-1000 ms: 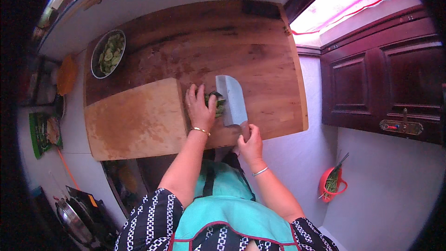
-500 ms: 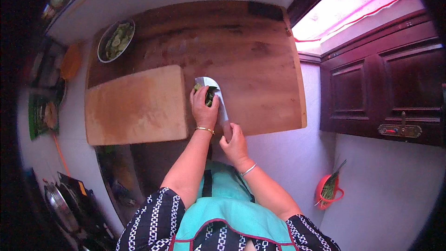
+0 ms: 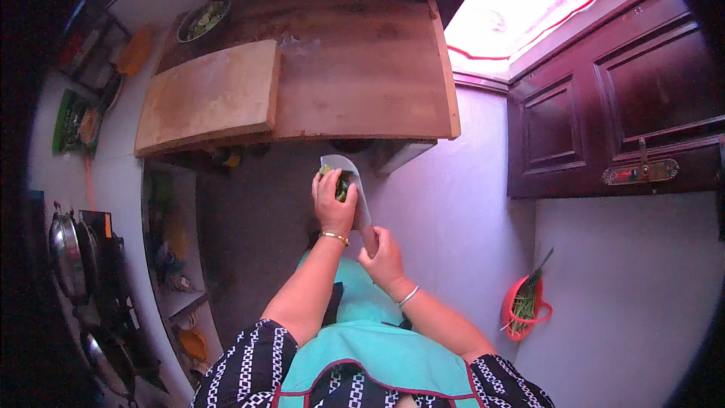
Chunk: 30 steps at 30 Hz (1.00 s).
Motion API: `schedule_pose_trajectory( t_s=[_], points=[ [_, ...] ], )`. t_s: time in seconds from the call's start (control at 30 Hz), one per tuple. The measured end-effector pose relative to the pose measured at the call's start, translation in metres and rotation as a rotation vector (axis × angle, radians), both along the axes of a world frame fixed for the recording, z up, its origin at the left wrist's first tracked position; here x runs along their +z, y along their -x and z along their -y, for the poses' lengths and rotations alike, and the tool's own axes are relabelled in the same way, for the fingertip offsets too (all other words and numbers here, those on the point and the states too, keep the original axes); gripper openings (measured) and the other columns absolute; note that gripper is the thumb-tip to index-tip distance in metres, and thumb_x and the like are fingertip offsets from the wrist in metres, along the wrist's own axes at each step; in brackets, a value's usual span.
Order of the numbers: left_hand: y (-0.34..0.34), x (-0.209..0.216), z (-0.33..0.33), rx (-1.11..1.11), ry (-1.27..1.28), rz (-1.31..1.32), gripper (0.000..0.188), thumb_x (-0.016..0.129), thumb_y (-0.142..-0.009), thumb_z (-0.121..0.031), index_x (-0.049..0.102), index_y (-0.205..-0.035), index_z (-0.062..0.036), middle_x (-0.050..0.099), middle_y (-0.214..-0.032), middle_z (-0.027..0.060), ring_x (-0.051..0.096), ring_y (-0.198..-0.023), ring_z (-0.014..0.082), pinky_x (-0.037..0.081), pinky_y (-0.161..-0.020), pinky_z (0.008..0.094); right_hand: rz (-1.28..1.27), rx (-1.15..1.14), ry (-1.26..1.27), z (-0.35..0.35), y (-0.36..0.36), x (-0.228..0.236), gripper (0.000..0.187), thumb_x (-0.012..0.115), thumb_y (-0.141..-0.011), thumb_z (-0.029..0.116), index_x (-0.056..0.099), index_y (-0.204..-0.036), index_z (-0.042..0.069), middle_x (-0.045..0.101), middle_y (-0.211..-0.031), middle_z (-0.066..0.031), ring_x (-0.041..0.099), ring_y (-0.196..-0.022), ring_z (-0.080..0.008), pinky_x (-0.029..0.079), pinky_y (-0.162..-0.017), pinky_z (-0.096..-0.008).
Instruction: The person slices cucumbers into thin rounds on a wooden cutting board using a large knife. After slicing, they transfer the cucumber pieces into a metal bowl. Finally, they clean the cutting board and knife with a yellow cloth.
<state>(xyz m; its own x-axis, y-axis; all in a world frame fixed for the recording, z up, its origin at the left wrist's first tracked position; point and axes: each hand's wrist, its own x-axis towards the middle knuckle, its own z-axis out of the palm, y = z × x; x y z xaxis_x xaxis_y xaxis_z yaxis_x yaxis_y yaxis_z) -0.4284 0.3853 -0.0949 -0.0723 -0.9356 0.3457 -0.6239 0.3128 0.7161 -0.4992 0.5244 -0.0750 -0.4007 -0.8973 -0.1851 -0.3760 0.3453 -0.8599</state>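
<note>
The brown handle of a broad kitchen knife (image 3: pixel 363 211) is in the closed fingers of my right hand (image 3: pixel 384 258). Over the flat of its blade, my left hand (image 3: pixel 332 204) is cupped around several cut green vegetable pieces (image 3: pixel 343 190), pressing them to the metal. My fingers hide part of the pieces, so their kind is unclear. Both hands are in front of the table's near edge, over the floor. On the wooden table (image 3: pixel 370 94) lies a thick pale cutting board (image 3: pixel 208 94), and behind it stands a bowl (image 3: pixel 180 32) of green slices.
A dark wooden panel door (image 3: pixel 563 117) with a metal latch is at the right, beside a bright window. Below it hangs a red basket (image 3: pixel 510 311) of long green stalks. Metal pans (image 3: pixel 66 257) hang at the left, near low shelves (image 3: pixel 181 301).
My hands, knife and green pieces have come back from above the tabletop, past its near edge. The table now appears farther off, with more floor showing beneath my hands.
</note>
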Motion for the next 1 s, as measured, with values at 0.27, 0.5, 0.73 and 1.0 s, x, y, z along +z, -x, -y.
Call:
schedule_pose_trajectory(
  t_s=[0.27, 0.5, 0.73, 1.0],
  points=[
    [-0.02, -0.083, -0.055, -0.086, -0.235, 0.168, 0.042, 0.071, -0.073, -0.02, 0.06, -0.112, -0.0068, 0.06, -0.115, 0.0124, 0.047, -0.118, 0.0371, 0.035, -0.104, 0.0443, 0.138, -0.106, -0.204, -0.054, -0.027, -0.059, 0.043, 0.066, -0.073, 0.011, 0.048, -0.109, -0.002, 0.058, -0.101, -0.0243, 0.06, -0.09, -0.0378, 0.049, -0.079, -0.0435],
    [0.025, -0.171, 0.035, -0.18, -0.462, -0.014, 0.049, 0.07, -0.074, -0.026, 0.057, -0.116, -0.0045, 0.056, -0.12, 0.0168, 0.048, -0.117, 0.0349, 0.039, -0.1, 0.0428, 0.103, -0.215, -0.124, 0.019, 0.005, -0.132, 0.04, 0.065, -0.075, 0.017, 0.049, -0.106, -0.003, 0.06, -0.096, -0.0246, 0.061, -0.089, -0.0375, 0.049, -0.078, -0.0437],
    [0.049, -0.275, 0.17, -0.368, -0.075, 0.733, 0.044, 0.052, -0.089, -0.027, 0.05, -0.125, -0.0027, 0.056, -0.122, 0.0157, 0.054, -0.113, 0.0286, 0.044, -0.094, 0.0397, 0.188, 0.018, -0.429, 0.17, 0.093, -0.235, 0.019, 0.059, -0.076, 0.015, 0.06, -0.08, -0.004, 0.062, -0.064, -0.0146, 0.06, -0.053, -0.0221, 0.047, -0.049, -0.034],
    [-0.038, -0.323, 0.11, -0.357, -0.028, 0.57, 0.043, 0.051, -0.089, -0.018, 0.047, -0.128, -0.0006, 0.049, -0.129, 0.0212, 0.048, -0.119, 0.0358, 0.04, -0.098, 0.0417, 0.186, -0.095, -0.306, 0.13, 0.058, -0.216, 0.02, 0.06, -0.075, 0.014, 0.059, -0.081, -0.006, 0.062, -0.068, -0.0162, 0.063, -0.06, -0.0254, 0.049, -0.056, -0.0361]
  ],
)
